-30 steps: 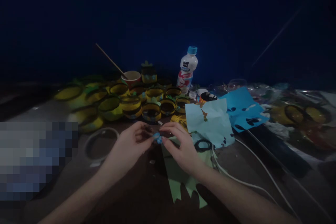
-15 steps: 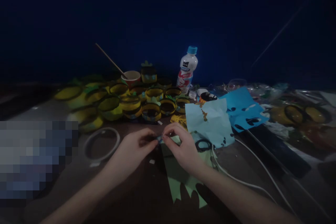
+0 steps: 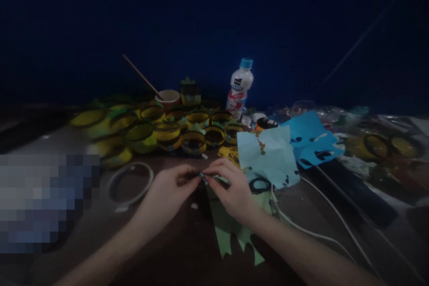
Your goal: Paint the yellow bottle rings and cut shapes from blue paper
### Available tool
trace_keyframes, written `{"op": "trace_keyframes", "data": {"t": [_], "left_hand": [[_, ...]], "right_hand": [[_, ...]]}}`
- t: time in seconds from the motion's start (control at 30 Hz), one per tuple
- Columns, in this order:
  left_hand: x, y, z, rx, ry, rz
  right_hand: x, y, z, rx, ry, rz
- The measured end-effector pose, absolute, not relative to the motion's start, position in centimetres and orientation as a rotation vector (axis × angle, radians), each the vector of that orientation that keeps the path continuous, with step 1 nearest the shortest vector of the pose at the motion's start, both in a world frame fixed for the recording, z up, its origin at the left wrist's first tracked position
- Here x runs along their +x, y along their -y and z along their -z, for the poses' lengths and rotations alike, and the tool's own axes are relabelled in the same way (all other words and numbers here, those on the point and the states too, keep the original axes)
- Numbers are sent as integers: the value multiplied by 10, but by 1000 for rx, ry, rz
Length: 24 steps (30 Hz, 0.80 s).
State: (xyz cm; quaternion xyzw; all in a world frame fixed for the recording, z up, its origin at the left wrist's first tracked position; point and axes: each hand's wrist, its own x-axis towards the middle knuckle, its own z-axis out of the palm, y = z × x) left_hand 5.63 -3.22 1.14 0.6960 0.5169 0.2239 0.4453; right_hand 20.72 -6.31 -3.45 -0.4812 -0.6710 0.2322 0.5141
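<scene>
A small blue piece (image 3: pixel 203 177), too small to make out fully, is pinched between the fingertips of both hands at the middle of the table. My left hand (image 3: pixel 174 185) closes on it from the left, thumb and finger together. From the right, my right hand (image 3: pixel 233 185) meets it with thumb and fingertips. Under my right hand and wrist lies a green paper (image 3: pixel 223 228) with a jagged cut lower edge. Dark scissors handles (image 3: pixel 259 184) rest beside that wrist, at the edge of a light blue paper (image 3: pixel 271 156) with cut-outs.
Yellow and black rings (image 3: pixel 167 135) crowd the back left, near a paper cup (image 3: pixel 168 98) holding a stick. A bottle (image 3: pixel 238 91) stands behind. To the right lie a blue paper (image 3: pixel 311 136), a white cable (image 3: pixel 330 208) and plastic-wrapped items. A tape roll (image 3: pixel 147 187) sits left.
My right fingertips have shifted slightly left and regripped, with the fingers straighter. The small blue piece shows more clearly between the hands. Everything else stays in place.
</scene>
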Motion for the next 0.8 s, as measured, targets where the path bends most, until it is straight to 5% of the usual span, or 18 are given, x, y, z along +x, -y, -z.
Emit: {"op": "trace_keyframes", "data": {"t": [0.8], "left_hand": [[55,35,-10,1694,-1303,-559]], "right_hand": [[208,64,35,-1132,1645,-570]]}}
